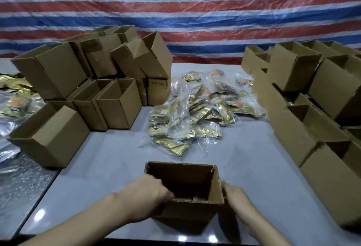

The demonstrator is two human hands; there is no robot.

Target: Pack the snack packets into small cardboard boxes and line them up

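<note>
Head view: your left hand grips the near-left corner of the open cardboard box, fingers curled over its rim. Your right hand lies with fingers straight against its right wall. The box stands on the tabletop close to you. The snack packets lie heaped beyond it, between stacked empty boxes on the left and rows of boxes on the right.

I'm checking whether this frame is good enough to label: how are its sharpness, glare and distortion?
Head view: soft throughout, the boxes at the right edge smeared most; small bright glints on the table near its front edge, sheen on the snack packets; wide-angle bending curves the striped tarp; the open box, left hand and right hand are evenly lit and readable.
</note>
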